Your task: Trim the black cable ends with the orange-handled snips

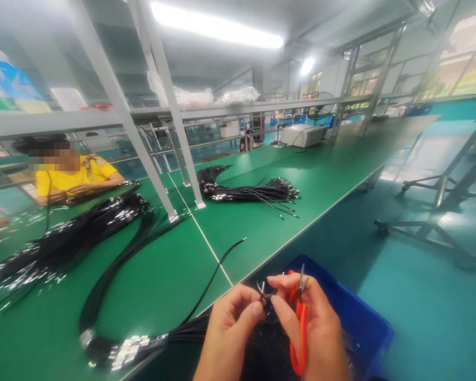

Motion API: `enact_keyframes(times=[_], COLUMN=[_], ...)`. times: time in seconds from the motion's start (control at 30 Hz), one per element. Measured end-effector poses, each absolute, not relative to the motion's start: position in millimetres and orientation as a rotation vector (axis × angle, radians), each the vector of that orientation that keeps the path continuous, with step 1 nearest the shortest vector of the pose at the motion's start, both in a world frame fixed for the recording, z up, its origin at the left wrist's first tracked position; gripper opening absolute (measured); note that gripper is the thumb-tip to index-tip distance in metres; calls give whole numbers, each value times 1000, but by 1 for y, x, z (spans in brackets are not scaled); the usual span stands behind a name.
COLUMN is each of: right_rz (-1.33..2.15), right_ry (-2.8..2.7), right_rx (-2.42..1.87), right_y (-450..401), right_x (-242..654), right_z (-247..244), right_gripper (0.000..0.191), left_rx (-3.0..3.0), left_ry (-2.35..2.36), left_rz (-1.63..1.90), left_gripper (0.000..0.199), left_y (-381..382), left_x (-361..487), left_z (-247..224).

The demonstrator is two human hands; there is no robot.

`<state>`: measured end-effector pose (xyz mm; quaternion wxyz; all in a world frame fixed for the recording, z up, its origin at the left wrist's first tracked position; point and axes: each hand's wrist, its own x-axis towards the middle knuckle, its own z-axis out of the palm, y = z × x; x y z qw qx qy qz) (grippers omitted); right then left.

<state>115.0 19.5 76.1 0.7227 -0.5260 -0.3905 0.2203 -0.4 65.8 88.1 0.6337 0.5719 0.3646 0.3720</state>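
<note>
My left hand (230,320) pinches the end of a black cable, with its short pale wire ends (262,289) spread above the fingertips. Close against it, the thumb and forefinger of my right hand (319,312) are at the same cable end. Small red-handled scissors (302,336) rest in that right hand, blades pointing up and away from the wires. A thick bundle of black cables (117,267) curves over the green table (162,286) and runs toward my left wrist. Part of the cable is hidden behind my hands.
A blue bin (365,312) sits below my hands, beside the table edge. Another cable bundle (246,190) lies farther back, near grey shelf posts (188,159). Across the table at left, a person in a yellow shirt (67,180) sits behind a large cable pile (87,227).
</note>
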Motion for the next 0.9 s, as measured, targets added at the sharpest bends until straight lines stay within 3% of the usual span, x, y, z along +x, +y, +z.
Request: enact_keyframes(times=[0.27,0.47,0.67,0.9], right_rz=[229,303,324,358], right_ry=[-1079,-1029,-938,-945], right_rx=[-1318,-1361,-1343,-1303], right_y=[19,15,16,17], right_x=[114,107,101,107], right_z=[76,81,86,82], right_gripper=[13,7,5,7], left_rx=[1407,1425,1196,1919], left_ry=[900,962,940,1169], left_rz=[865,1118,1062,1307], left_gripper=[12,8,19,13], left_y=[61,59,61,60], left_x=[3,16,19,0], left_z=[90,100,92,84])
